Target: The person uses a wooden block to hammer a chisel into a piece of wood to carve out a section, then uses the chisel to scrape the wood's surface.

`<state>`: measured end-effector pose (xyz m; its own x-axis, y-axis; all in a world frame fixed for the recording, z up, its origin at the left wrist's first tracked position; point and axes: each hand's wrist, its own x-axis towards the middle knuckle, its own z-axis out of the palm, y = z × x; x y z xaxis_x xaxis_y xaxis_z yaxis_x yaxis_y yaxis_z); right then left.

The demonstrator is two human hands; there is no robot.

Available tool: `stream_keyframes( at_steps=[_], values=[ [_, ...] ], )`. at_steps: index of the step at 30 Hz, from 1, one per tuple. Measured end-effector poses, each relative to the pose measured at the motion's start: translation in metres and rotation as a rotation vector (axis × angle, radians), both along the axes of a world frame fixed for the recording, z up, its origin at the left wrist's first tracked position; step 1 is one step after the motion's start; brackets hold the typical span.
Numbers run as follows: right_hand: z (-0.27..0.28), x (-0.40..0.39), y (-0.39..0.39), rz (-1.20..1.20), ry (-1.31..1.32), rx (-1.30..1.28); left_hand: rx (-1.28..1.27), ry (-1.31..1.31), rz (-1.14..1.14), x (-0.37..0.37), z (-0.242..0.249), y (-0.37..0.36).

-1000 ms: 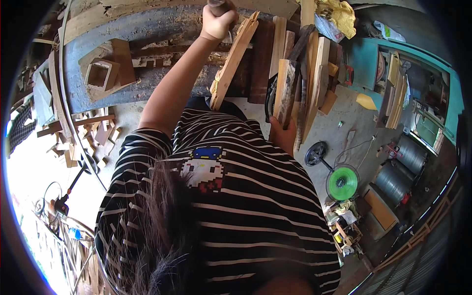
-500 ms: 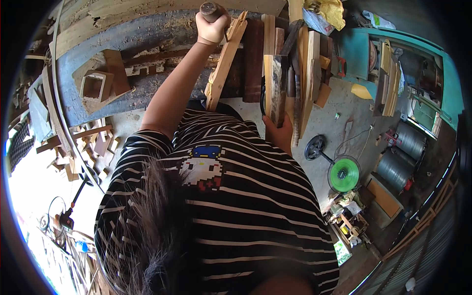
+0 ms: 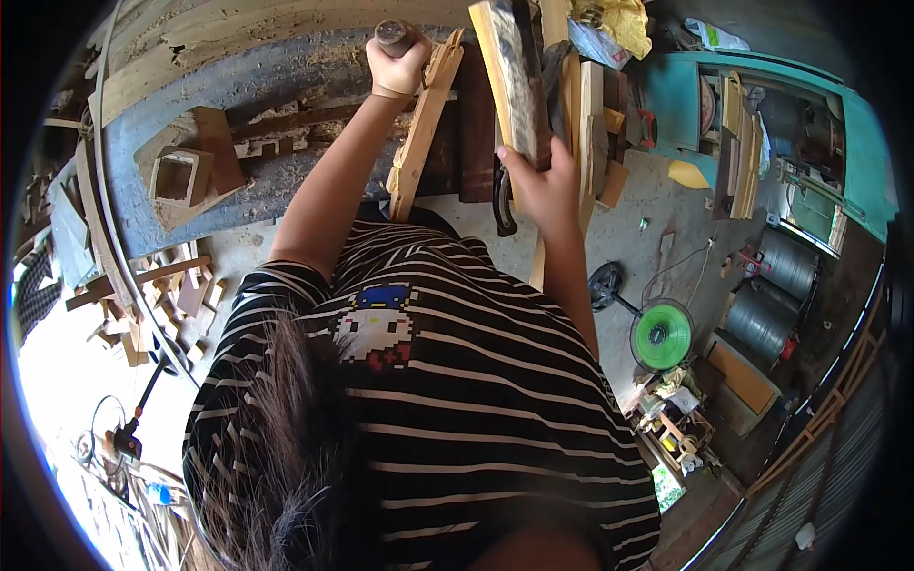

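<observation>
My left hand (image 3: 396,70) is closed round the thick round handle of a chisel (image 3: 393,36), its end pointing up toward me. The hand hides most of the tool below the handle. Beside that hand a pale wooden piece (image 3: 426,133) with chipped, rough cuts along its edge lies slanted on the bench. My right hand (image 3: 545,181) grips the lower end of a wooden block (image 3: 519,81), one face pale yellow and another mottled dark. It is held raised and tilted, to the right of the pale piece and apart from the chisel.
A dark workbench (image 3: 314,71) carries wood shavings and a small box-like wooden frame (image 3: 179,177). Boards (image 3: 592,124) lie at the right, near a dark curved handle (image 3: 505,211). Offcuts (image 3: 195,285) litter the floor at left. A green fan (image 3: 662,335) stands at right.
My right hand has lifted the wooden block up and forward from near my body. My left hand stays on the chisel; the whole view has shifted slightly.
</observation>
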<state>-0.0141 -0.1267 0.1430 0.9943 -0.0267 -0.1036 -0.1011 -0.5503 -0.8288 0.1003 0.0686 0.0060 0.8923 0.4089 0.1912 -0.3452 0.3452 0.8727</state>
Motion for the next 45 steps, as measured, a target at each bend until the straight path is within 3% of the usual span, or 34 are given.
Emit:
stream_keyframes(
  at_steps=[6,10,12,14,15,16,17,19,20,22,25,27,28,30,31,33,34,36,37,43,45],
  values=[
    [0.06,0.051,0.031,0.214,-0.135,0.009,0.099,0.059,-0.109,0.004,-0.002,-0.004],
    [0.094,0.069,0.069,0.363,-0.425,0.104,0.479,-0.011,-0.122,0.005,-0.007,-0.008],
    [0.084,0.068,0.075,0.449,-0.384,0.062,0.429,-0.06,-0.165,0.008,-0.035,-0.008],
    [0.078,0.058,0.074,0.453,-0.209,-0.149,0.202,0.041,-0.141,0.004,-0.058,-0.003],
    [0.075,0.054,0.071,0.438,-0.13,-0.188,0.088,0.088,-0.128,0.006,-0.063,0.002],
    [0.069,0.051,0.066,0.423,-0.048,-0.228,0.297,0.046,-0.101,-0.007,-0.045,0.014],
    [0.056,0.047,0.058,0.433,-0.045,-0.233,0.28,0.072,-0.061,-0.006,-0.046,0.018],
    [0.021,0.035,0.038,0.268,0.015,-0.008,0.254,0.17,-0.029,-0.007,-0.051,0.027],
    [0.009,0.028,0.029,0.283,0.022,-0.008,0.246,0.236,-0.04,-0.008,-0.052,0.033],
    [-0.007,0.014,0.013,0.091,0.082,0.077,0.203,0.292,-0.013,-0.009,-0.05,0.038],
    [-0.021,-0.011,-0.005,-0.046,0.119,-0.067,0.274,0.38,0.009,-0.012,-0.038,0.04],
    [-0.034,-0.028,-0.017,-0.087,0.163,-0.018,0.73,0.75,-0.01,-0.01,-0.026,0.039],
    [-0.039,-0.036,-0.022,-0.125,0.211,0.033,0.733,0.746,-0.01,-0.008,-0.039,0.039],
    [-0.048,-0.05,-0.031,-0.139,0.252,-0.006,1.151,0.963,-0.193,-0.01,-0.082,0.043],
    [-0.049,-0.056,-0.033,-0.151,0.297,-0.048,1.159,0.956,-0.192,-0.014,-0.098,0.046],
    [-0.044,-0.065,-0.033,-0.177,0.349,-0.042,0.868,1.154,-0.613,-0.019,-0.124,0.054],
    [-0.042,-0.068,-0.034,-0.198,0.406,-0.041,0.879,1.147,-0.619,-0.02,-0.132,0.061],
    [-0.052,-0.077,-0.043,-0.223,0.411,-0.004,0.378,1.125,-0.705,-0.022,-0.136,0.069],
    [-0.053,-0.081,-0.044,-0.256,0.422,0.001,0.314,1.12,-0.705,-0.025,-0.131,0.071],
    [-0.053,-0.088,-0.054,-0.315,0.396,-0.071,0.535,1.07,-0.871,-0.015,-0.103,0.058],
    [-0.057,-0.089,-0.058,-0.327,0.376,-0.069,0.629,1.04,-0.816,-0.018,-0.088,0.04]
  ],
)
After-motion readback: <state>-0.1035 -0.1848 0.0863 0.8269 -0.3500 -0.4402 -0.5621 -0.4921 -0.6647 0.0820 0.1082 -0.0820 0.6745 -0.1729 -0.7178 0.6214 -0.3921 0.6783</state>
